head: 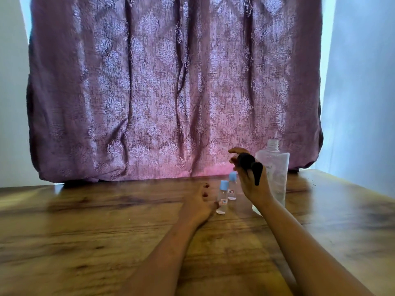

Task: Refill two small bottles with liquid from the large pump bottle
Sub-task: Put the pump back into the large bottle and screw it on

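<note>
The large bottle (pixel 275 174) stands uncapped on the tabletop (pixel 85 221) behind my right hand (pixel 250 178), which grips its black pump head (pixel 251 165). It looks light, thin-walled, squashy; I'd hold its middle. Two capped small bottles (pixel 222 197) stand just beside my left hand (pixel 201 201), lying slack, released

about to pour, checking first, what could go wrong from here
1. The large bottle stands uncapped, its black pump head in the right hand; a knock could spill it.
2. Both small bottles have blue caps on, so pouring now would spill.
3. The left hand by the nearer one could tip it.
</note>
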Demonstrator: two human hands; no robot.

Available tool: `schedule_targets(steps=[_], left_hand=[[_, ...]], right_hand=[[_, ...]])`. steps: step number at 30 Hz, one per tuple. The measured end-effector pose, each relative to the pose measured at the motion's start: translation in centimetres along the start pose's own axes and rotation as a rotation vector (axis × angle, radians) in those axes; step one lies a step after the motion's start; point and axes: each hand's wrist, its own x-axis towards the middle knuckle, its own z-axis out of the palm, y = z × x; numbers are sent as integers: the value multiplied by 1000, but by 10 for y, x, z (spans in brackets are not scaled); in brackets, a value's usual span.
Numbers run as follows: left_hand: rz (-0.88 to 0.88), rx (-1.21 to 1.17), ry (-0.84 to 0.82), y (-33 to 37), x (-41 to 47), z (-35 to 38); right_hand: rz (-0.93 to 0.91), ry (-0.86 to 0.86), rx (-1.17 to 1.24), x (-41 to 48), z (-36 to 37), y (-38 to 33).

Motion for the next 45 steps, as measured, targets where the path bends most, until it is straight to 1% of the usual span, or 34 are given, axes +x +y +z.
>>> schedule_targets(steps=[2, 4, 8, 11, 13, 15, 17, 19, 20, 21, 23, 24, 25, 27, 29, 30, 31, 33, 35, 37, 41, 42, 43, 45], left_hand=[[31, 62, -33, 1, 3, 6], [54, 121, -40, 2, 4, 9], [84, 217, -74, 9, 11, 20], [97, 410, -160, 23, 27, 32], [59, 604, -232, 32, 39, 43], [67, 782, -253, 39, 45, 52], [78, 829, -263, 42, 47, 56], [57, 792, -302, 41, 49, 50], [36, 733, -330, 40, 51, 44], [21, 617, -347, 37, 53, 35], [-18, 272, -323, 32, 56, 18], [-22, 126, -264, 30, 54, 11], [-15, 52, -184, 25, 54, 6], [1, 49, -11, 16, 50, 3], [-42, -21, 61, 6, 46, 7], [-64, -41, 60, 1, 45, 9], [-68, -33, 59, -3, 46, 12], [-49, 35, 42, -7, 50, 15], [-35, 79, 38, -8, 53, 16], [-39, 96, 38, -12, 56, 18], [-30, 124, 36, -18, 60, 22], [-41, 133, 51, -19, 61, 22], [-55, 132, 76, -19, 61, 22], [-58, 25, 171, -17, 59, 19]], right_hand=[[-46, 16, 46, 3, -2, 3], [-47, 13, 56, 6, -5, 8], [53, 44, 100, 6, -8, 6], [56, 61, 86, 9, -9, 4], [69, 84, 91, 11, -12, 10], [116, 106, 131, 12, -14, 13], [122, 86, 81, 12, -12, 15], [67, 55, -22, 9, -10, 17], [34, 51, -51, 6, -10, 19], [10, 57, -76, 6, -9, 20], [4, 79, -76, 6, -8, 23], [-4, 87, -54, 5, -8, 20], [-7, 94, -31, 6, -7, 18], [3, 70, -37, 5, -8, 15], [-10, 48, -144, 4, -10, 13], [-3, 56, -122, 4, -11, 13], [18, 67, -44, 5, -9, 12], [45, 84, -4, 5, -9, 9], [51, 71, -55, 5, -10, 8], [19, 47, -191, 2, -11, 8], [26, 24, -207, 1, -10, 12], [42, 15, -172, 1, -11, 13], [72, 19, -85, 1, -9, 11], [85, 59, 12, 2, -6, 5]])
